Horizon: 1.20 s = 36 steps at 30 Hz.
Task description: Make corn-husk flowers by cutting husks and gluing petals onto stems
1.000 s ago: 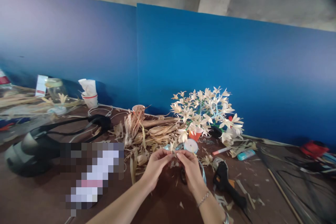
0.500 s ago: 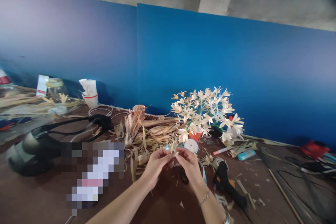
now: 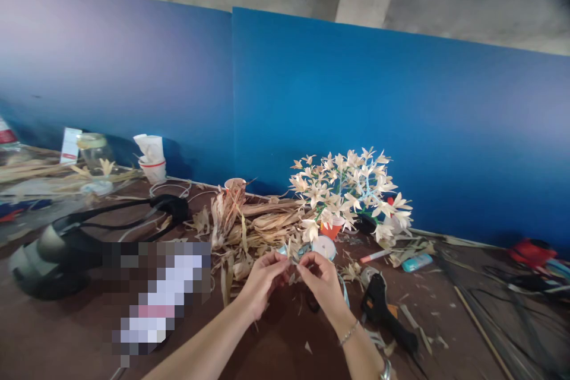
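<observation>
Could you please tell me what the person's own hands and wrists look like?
The left hand is bare, with no glove or sleeve showing. The right hand is bare too, with a thin silvery bracelet at its wrist and a shiny, broader band farther up.

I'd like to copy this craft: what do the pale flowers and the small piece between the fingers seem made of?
Pale flowers: probably dried husk, matte; they look thin and papery, like the streaked husks heaped nearby.
Small piece: pale, slender-tipped, perhaps husk too; finish unclear.
</observation>
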Each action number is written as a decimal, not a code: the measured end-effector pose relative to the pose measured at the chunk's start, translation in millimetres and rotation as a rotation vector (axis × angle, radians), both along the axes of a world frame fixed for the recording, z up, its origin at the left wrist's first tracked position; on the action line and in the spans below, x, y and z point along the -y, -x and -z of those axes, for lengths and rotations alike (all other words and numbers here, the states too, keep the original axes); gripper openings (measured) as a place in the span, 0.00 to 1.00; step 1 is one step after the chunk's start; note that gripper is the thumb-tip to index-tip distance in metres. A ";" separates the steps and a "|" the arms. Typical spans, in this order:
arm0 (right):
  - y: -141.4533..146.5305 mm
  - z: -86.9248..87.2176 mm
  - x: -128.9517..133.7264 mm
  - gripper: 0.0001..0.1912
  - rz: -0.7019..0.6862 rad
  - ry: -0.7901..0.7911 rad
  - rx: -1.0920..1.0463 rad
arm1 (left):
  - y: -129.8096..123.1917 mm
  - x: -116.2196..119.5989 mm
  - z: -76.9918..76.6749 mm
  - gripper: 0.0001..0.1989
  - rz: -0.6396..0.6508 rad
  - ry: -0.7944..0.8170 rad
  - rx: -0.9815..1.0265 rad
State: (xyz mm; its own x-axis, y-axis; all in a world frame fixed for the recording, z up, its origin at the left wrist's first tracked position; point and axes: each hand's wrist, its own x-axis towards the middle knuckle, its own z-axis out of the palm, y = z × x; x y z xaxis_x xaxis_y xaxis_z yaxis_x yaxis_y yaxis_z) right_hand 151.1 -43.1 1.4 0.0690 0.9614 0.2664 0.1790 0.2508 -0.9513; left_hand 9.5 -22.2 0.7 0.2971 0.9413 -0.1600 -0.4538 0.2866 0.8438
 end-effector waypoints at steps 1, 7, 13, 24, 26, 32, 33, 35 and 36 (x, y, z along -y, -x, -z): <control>-0.1 0.4 -0.8 0.09 -0.007 0.041 -0.055 | 0.1 0.3 -0.5 0.10 -0.005 -0.013 0.003; 1.6 2.0 -1.9 0.14 -0.048 0.185 -0.288 | -0.7 2.9 -2.1 0.12 -0.014 -0.114 -0.059; 5.3 -4.5 3.3 0.11 -0.116 0.170 -0.360 | -0.9 2.9 -2.5 0.12 -0.002 -0.072 -0.051; 2.9 -2.9 3.0 0.03 -0.005 -0.137 0.129 | 0.4 0.7 -0.8 0.11 0.037 0.029 0.012; 3.0 -6.3 4.9 0.03 0.023 -0.148 0.152 | 0.2 1.0 -1.8 0.11 0.044 0.032 0.016; 3.5 -11.2 6.8 0.06 0.057 -0.096 0.125 | -1.3 3.1 -4.6 0.12 0.092 -0.020 -0.016; 3.0 -11.2 6.9 0.07 0.063 -0.087 0.124 | -1.5 3.3 -4.0 0.12 0.098 -0.032 -0.033; 1.6 -11.3 7.6 0.07 0.074 -0.073 0.137 | -1.8 3.4 -1.7 0.11 0.108 -0.059 -0.060; 0.7 -11.7 8.1 0.07 0.082 -0.072 0.155 | -1.9 3.3 -0.2 0.11 0.112 -0.073 -0.068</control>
State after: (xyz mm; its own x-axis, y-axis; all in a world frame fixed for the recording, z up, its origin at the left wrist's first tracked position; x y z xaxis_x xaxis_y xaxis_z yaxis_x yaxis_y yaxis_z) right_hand 150.3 -51.2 13.1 0.0992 0.9321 0.3483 0.3445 0.2962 -0.8909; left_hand 11.4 -25.6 1.0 0.3918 0.9127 -0.1158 -0.3632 0.2691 0.8920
